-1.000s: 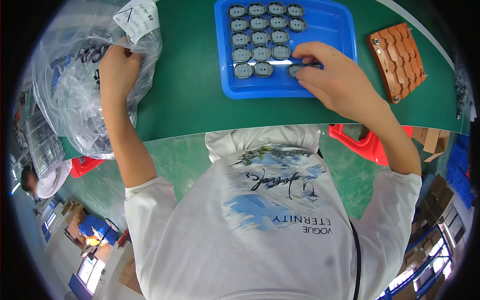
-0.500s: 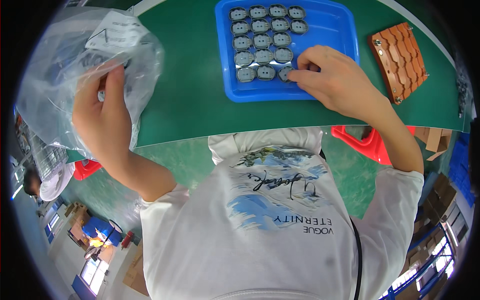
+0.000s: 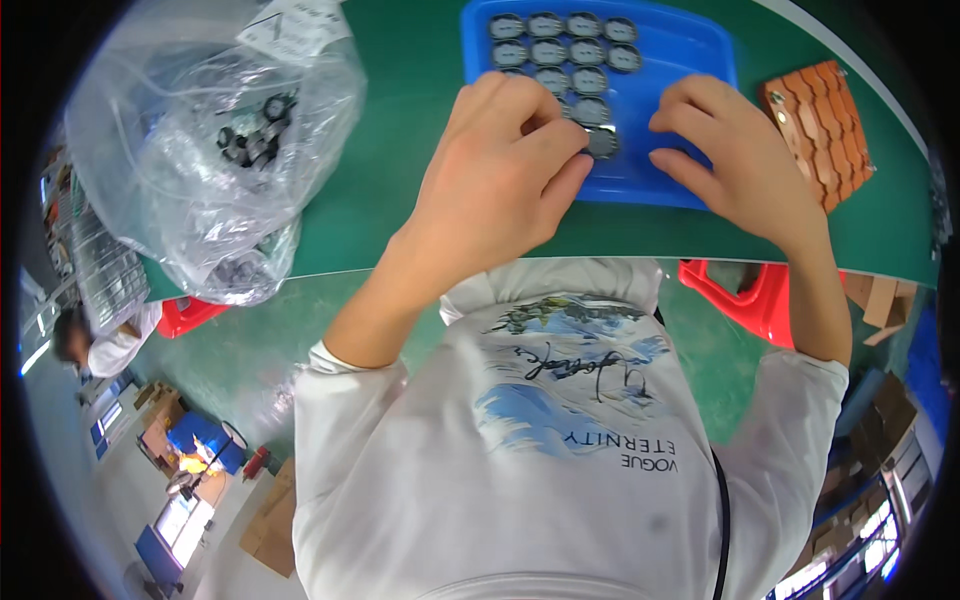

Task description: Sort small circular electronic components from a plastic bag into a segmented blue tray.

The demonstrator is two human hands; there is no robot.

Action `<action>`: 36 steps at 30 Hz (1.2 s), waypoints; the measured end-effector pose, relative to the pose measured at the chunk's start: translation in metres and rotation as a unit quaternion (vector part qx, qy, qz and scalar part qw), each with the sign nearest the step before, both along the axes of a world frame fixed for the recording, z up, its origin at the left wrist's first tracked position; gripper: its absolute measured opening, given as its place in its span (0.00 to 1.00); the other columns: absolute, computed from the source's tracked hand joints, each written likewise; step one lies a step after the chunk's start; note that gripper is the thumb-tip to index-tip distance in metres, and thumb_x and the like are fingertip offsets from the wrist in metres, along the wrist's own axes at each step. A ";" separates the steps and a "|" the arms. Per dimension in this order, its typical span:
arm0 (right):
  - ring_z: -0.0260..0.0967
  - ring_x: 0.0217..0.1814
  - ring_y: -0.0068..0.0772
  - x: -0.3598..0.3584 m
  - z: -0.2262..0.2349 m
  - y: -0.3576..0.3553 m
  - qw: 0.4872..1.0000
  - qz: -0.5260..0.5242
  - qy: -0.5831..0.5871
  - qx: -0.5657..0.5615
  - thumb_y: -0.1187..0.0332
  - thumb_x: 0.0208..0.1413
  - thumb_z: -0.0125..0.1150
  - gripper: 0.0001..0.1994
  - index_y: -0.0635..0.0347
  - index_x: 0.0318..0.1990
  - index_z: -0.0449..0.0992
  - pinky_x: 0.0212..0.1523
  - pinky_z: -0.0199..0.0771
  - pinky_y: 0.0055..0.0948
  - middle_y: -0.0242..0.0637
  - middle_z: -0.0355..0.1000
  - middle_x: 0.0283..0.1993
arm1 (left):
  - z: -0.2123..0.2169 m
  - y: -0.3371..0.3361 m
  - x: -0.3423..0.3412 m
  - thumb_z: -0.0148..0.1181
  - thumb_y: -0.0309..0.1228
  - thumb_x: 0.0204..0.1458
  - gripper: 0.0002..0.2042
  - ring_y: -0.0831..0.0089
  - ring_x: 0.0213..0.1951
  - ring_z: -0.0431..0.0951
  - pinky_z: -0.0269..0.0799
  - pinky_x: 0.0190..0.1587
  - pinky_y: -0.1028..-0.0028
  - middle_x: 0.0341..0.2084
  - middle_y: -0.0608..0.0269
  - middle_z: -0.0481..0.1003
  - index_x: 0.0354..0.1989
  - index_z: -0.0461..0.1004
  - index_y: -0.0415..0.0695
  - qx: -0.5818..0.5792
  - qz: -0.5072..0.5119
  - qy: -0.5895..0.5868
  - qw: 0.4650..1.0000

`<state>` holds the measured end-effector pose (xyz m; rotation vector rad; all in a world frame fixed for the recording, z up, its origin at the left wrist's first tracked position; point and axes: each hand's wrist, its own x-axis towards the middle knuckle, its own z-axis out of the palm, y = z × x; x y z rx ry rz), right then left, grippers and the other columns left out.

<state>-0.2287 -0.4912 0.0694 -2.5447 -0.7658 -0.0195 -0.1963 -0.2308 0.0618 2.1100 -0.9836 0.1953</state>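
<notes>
Nearest to the person, both hands are over the near part of a blue tray (image 3: 700, 60) that lies on the green tabletop (image 3: 400, 120). The left hand (image 3: 500, 165) has its fingers bent, and thumb and forefinger pinch a small round grey disc (image 3: 601, 143) at the end of a row; the disc lies flat, its face up, so it has no clear long axis. The right hand (image 3: 735, 150) is just beside it, with curled fingers resting on the tray floor; it seems to hold nothing, but its fingertips are partly hidden.

Beyond the hands, the tray holds more round discs (image 3: 565, 50) of the same kind, flat, in straight rows. The long side of the tray runs left to right.

To the left of the left hand, well apart, lies a clear plastic bag (image 3: 200, 150) with dark small parts inside. To the right of the right hand lies a brown ribbed block (image 3: 825, 125).
</notes>
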 end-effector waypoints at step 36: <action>0.70 0.40 0.38 0.000 -0.037 0.004 0.996 -0.041 -0.063 0.054 0.76 0.52 0.67 0.07 0.62 0.38 0.78 0.39 0.72 0.35 0.37 0.66 0.43 | 0.038 0.056 0.035 0.69 0.21 0.46 0.05 0.67 0.34 0.77 0.71 0.37 0.71 0.32 0.58 0.80 0.32 0.81 0.39 -0.082 -0.027 -0.010 0.996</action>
